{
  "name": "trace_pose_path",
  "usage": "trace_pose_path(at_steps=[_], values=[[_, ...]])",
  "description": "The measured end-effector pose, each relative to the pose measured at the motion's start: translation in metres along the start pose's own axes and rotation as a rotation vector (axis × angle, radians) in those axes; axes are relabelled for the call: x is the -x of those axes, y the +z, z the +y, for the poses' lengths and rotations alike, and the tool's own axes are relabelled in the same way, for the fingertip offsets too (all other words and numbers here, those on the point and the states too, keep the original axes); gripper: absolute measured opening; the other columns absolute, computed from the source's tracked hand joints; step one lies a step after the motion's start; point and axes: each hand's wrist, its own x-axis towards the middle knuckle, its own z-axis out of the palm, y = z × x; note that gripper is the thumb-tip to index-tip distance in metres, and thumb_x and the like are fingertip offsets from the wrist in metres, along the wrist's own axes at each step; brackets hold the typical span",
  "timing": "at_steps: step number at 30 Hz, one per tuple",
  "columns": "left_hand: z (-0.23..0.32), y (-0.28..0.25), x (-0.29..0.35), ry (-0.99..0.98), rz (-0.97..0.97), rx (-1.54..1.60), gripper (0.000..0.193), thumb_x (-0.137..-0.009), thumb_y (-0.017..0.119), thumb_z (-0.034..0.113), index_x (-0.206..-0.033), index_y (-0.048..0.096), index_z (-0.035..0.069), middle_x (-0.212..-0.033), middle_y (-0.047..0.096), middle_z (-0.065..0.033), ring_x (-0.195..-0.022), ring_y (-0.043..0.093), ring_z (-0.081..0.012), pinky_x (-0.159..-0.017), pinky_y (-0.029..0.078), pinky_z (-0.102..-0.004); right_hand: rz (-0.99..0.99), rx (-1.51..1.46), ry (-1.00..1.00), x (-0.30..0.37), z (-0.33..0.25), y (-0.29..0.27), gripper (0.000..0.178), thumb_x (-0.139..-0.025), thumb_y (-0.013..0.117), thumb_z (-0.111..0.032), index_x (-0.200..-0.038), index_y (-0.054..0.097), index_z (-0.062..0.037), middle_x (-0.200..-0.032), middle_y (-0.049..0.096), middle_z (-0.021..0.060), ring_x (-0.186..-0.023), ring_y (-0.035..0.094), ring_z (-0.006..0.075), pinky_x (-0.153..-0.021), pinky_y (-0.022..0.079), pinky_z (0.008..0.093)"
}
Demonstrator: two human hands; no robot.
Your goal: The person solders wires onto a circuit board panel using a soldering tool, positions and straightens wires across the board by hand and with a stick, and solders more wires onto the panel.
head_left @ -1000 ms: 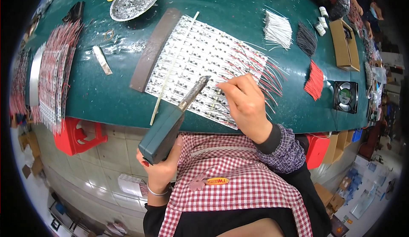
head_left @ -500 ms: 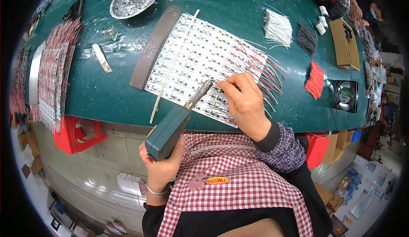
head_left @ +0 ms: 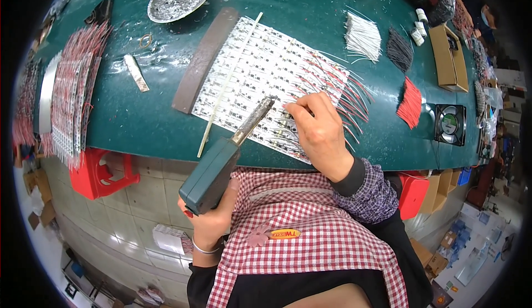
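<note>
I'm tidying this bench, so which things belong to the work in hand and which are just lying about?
Belong, it seems:
green-bodied soldering gun, in the left hand
white circuit-board panel, under the right hand
red wire bundle, resembling wires on the panel

Probably just lying about:
cardboard box
black fan
silvery strip

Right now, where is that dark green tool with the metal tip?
In the head view, the green tool is left of centre in the left hand, its tip over the white circuit sheet, just left of the right hand.
</note>
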Motion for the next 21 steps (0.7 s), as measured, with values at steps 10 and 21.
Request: trace_pose_path(at_steps=[10, 21], values=[[-0.004, -0.001, -0.001, 0.215, 0.014, -0.01, 0.034, -0.075, 0.074, -0.006, -0.107, 0.065, -0.006, -0.094, 0.069, -0.0095, -0.06, 0.057, -0.0074, -0.049, 0.042, -0.0203, 0.182, -0.185, 0.023, -0.003, -0.005, -0.014, 0.022, -0.071, 0.063, 0.01, -0.09, 0.066, -0.002, -0.079, 0.056, 0.0077, -0.075, 0.055, 0.0243, -0.06, 0.046, 0.0358], [-0.007, -0.003, 0.004, 0.171, 0.022, 0.019, 0.032, -0.076, 0.073, -0.006, -0.107, 0.065, -0.006, -0.093, 0.069, -0.0084, -0.065, 0.059, -0.0082, -0.051, 0.044, -0.0207, 0.059, -0.156, 0.045, 0.005, -0.01, 0.001, 0.018, -0.073, 0.066, 0.007, -0.087, 0.064, -0.0027, -0.076, 0.053, 0.0073, -0.072, 0.054, 0.0251, -0.062, 0.045, 0.0365]])
